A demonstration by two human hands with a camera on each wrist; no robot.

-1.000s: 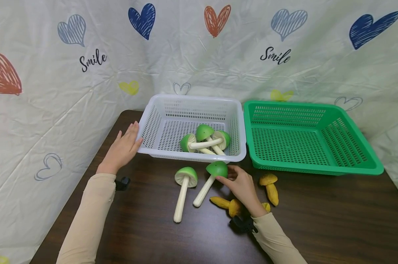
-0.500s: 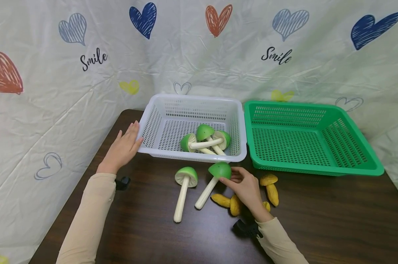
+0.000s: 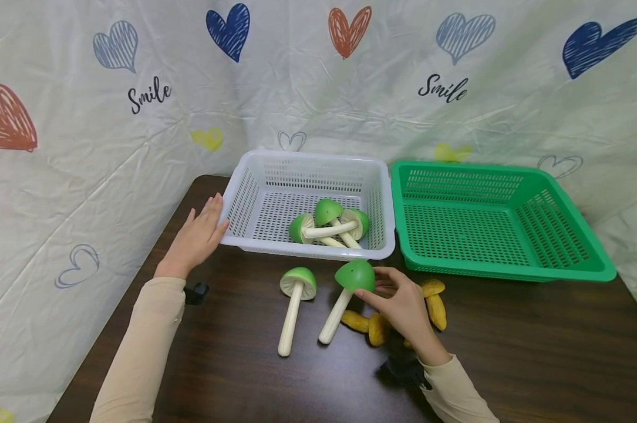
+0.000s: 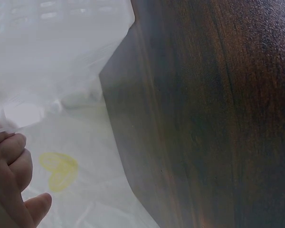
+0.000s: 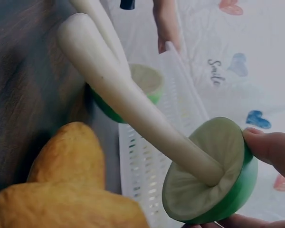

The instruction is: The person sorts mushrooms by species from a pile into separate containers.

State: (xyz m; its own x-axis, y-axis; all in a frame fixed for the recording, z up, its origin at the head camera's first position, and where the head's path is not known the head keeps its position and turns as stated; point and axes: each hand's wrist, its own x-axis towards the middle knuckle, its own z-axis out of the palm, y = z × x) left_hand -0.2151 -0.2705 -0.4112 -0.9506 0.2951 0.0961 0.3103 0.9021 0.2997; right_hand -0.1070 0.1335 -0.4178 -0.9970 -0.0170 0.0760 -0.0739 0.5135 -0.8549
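My right hand (image 3: 403,305) pinches the green cap of a toy mushroom (image 3: 356,276) between thumb and fingers. Its white stem slants down toward the near left, and in the right wrist view the pale underside of the cap shows. Another green-capped mushroom (image 3: 292,317) lies on the table just left of it. At the far left, my left hand (image 3: 195,238) rests with extended fingers against the left rim of the white basket (image 3: 265,245). Several green mushrooms (image 3: 327,210) lie in that basket's right part. Under the right hand is a yellow mushroom (image 3: 378,330).
A green basket (image 3: 508,271) stands right beside the white one, with nothing visible inside. Partly behind my right hand lies another yellow mushroom (image 3: 437,311), and a bit of yellow shows under the wrist. A printed white cloth (image 3: 318,88) hangs behind the dark table (image 3: 233,364).
My right hand has moved a little right and nearer with the mushroom, which looks raised off the table. It covers more of the yellow mushrooms. My left hand has stayed still.
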